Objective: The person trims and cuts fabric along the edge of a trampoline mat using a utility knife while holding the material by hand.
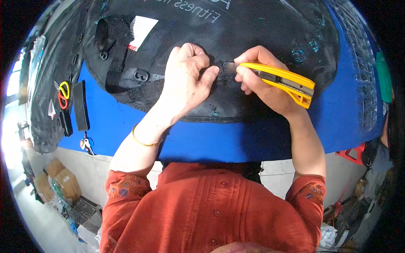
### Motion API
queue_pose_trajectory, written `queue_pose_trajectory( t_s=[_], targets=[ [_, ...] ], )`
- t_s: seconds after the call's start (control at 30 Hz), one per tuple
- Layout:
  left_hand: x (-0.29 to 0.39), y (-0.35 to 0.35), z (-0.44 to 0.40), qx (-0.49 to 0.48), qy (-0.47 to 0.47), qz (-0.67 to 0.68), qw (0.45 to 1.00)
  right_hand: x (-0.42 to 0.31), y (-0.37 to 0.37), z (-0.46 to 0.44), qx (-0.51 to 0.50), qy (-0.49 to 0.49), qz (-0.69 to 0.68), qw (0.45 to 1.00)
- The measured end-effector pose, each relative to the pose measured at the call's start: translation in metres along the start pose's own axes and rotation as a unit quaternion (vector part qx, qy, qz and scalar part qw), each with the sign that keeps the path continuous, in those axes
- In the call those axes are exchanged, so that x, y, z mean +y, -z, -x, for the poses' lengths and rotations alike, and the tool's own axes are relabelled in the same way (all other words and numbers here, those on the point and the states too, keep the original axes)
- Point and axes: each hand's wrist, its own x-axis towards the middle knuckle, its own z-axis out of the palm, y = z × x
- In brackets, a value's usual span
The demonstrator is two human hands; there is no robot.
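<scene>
A large black mesh bag [253, 107] lies spread over the blue table, with mirrored lettering near its top. Curled into a fist, my left hand [187, 71] presses on the mesh and pinches part of it between thumb and fingers. Just to its right, my right hand [263, 80] grips a yellow utility knife [291, 82]. The knife's blade points left, its tip close to the fabric beside my left thumb. A black strap with a plastic buckle [141, 75] and a white label [143, 31] lie on the bag's left side.
Scissors [63, 95] with yellow and red handles, a dark flat case [81, 105] and keys [87, 143] lie at the left of the blue table [202, 141]. Clear plastic packaging [365, 84] lines the right edge. Cardboard boxes [63, 181] stand on the floor at lower left.
</scene>
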Motion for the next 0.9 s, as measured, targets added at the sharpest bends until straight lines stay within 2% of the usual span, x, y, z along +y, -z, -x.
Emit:
queue_pose_trajectory(
  t_s=[0.13, 0.23, 0.3, 0.5, 0.63, 0.7, 0.73, 0.8, 0.9],
  targets=[
    [-0.001, -0.001, 0.001, -0.005, 0.007, -0.004, 1.000, 0.003, -0.005, -0.004, 0.007, 0.000, -0.031, 0.999],
    [-0.001, -0.001, 0.000, -0.005, 0.005, -0.008, 1.000, 0.004, -0.007, -0.006, 0.057, 0.010, 0.000, 0.998],
    [0.001, -0.001, 0.000, -0.005, 0.003, -0.010, 1.000, 0.005, -0.006, -0.008, 0.065, 0.026, -0.041, 0.997],
    [0.000, -0.001, 0.000, -0.008, 0.005, -0.004, 1.000, 0.000, 0.002, -0.001, 0.027, -0.003, -0.047, 0.999],
    [-0.001, -0.001, 0.000, -0.007, 0.001, -0.004, 1.000, 0.000, -0.004, -0.001, -0.008, -0.042, 0.006, 0.999],
    [-0.001, -0.002, 0.000, -0.006, 0.002, -0.004, 1.000, 0.008, -0.008, -0.004, 0.047, 0.032, -0.046, 0.997],
    [-0.001, -0.002, 0.000, -0.006, 0.001, -0.005, 1.000, 0.008, -0.005, -0.007, 0.071, 0.050, 0.040, 0.995],
    [-0.001, -0.001, 0.000, -0.006, 0.000, -0.005, 1.000, 0.007, -0.002, -0.009, 0.049, 0.035, -0.057, 0.997],
    [-0.001, -0.001, -0.001, -0.007, 0.002, -0.003, 1.000, 0.003, 0.000, -0.006, 0.033, 0.019, -0.055, 0.998]
  ],
)
